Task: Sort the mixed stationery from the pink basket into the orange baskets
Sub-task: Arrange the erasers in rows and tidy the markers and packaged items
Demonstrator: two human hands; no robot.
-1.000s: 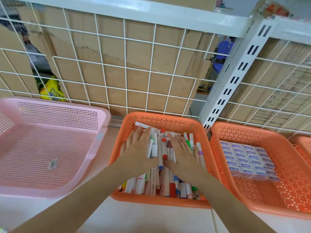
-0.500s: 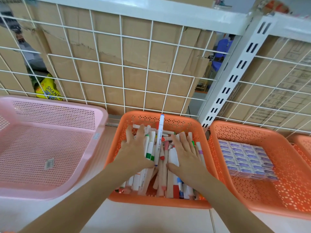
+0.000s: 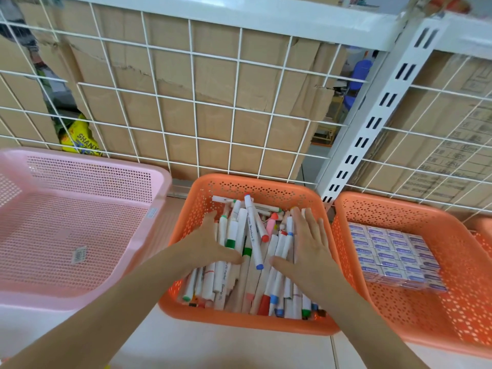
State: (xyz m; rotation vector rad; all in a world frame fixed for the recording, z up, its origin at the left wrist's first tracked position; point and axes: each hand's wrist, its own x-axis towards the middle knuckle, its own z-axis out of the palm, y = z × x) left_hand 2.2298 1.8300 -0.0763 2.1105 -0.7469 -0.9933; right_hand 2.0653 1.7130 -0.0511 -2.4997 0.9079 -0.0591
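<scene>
- Head view: left hand and right hand press flat on the markers, fingers straight, spread, gripping nothing.
- These markers fill middle orange basket; pink basket just left; boxes in right orange basket.
- Behind: wire grid.

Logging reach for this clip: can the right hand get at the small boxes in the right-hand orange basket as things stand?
Probably yes. The right hand rests flat on the markers in the middle orange basket, holding nothing; the boxes lie uncovered in the next basket, with only basket walls between.
</scene>
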